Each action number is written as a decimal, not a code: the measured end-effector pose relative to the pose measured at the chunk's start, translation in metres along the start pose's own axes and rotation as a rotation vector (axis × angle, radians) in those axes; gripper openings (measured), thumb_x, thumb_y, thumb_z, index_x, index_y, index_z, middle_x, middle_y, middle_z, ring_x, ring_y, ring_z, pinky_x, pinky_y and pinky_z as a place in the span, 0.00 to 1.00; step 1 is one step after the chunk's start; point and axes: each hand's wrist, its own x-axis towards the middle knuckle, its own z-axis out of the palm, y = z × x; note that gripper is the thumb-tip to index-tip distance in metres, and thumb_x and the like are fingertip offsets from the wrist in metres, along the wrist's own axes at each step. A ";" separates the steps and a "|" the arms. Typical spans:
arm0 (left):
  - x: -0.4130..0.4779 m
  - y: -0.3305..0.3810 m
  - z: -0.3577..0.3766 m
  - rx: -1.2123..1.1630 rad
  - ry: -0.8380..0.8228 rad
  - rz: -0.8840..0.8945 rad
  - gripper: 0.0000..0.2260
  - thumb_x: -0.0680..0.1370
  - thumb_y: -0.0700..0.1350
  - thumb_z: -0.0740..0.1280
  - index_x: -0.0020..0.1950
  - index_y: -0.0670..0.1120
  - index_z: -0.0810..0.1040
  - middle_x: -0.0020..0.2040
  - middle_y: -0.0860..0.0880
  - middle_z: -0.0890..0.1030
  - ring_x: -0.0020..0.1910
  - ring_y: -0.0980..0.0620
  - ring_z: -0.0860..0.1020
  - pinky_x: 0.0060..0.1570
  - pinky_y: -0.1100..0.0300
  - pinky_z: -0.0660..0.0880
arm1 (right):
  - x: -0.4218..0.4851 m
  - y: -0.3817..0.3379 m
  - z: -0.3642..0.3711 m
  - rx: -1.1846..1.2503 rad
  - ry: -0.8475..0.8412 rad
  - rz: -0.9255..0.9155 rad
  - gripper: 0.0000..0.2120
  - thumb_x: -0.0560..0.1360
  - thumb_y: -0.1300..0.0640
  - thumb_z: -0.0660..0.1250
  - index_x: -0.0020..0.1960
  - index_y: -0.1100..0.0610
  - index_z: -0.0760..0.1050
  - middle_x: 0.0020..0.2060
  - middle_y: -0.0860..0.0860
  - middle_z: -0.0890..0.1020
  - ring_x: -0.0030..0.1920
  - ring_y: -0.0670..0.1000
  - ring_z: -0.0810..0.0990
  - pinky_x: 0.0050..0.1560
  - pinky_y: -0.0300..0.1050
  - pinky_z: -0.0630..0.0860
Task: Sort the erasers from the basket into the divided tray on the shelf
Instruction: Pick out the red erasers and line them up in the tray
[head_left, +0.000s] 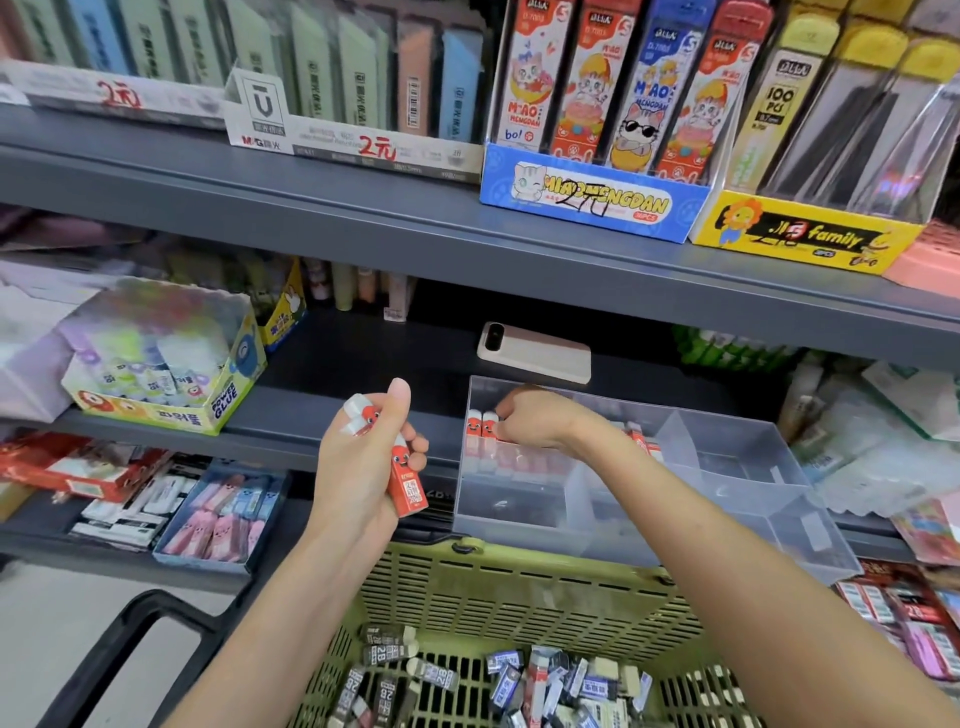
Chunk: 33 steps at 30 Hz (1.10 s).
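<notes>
At centre frame the left hand (363, 462) grips a few red-sleeved erasers (408, 486) with white ends and cartoon faces. Right of centre, the right hand (535, 421) reaches into the rear left compartment of the clear divided tray (727, 467), fingers curled against a standing row (480, 423) of the same kind. Its fingertips are hidden, so I cannot tell whether it pinches one. Black and blue erasers (431, 673) lie loose in the green basket (519, 587), cut off by the bottom edge.
</notes>
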 end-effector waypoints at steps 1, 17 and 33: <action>0.000 0.000 0.000 0.001 0.000 0.001 0.10 0.74 0.49 0.70 0.40 0.46 0.72 0.26 0.51 0.73 0.24 0.56 0.72 0.22 0.66 0.69 | 0.000 0.000 -0.001 0.001 -0.012 -0.003 0.15 0.76 0.62 0.56 0.31 0.57 0.62 0.29 0.50 0.66 0.37 0.53 0.67 0.28 0.40 0.60; 0.002 0.000 0.007 -0.040 -0.021 0.001 0.15 0.66 0.56 0.71 0.41 0.48 0.70 0.25 0.52 0.71 0.25 0.57 0.73 0.26 0.65 0.73 | -0.039 -0.007 0.002 0.508 0.369 -0.181 0.12 0.76 0.50 0.64 0.38 0.56 0.79 0.29 0.48 0.79 0.33 0.47 0.78 0.36 0.40 0.73; -0.002 0.006 0.020 -0.235 0.092 -0.198 0.11 0.80 0.48 0.64 0.45 0.40 0.75 0.31 0.47 0.72 0.30 0.53 0.75 0.32 0.61 0.78 | -0.059 0.018 -0.007 0.904 0.357 -0.003 0.15 0.69 0.55 0.71 0.25 0.58 0.78 0.21 0.52 0.75 0.20 0.47 0.67 0.21 0.35 0.63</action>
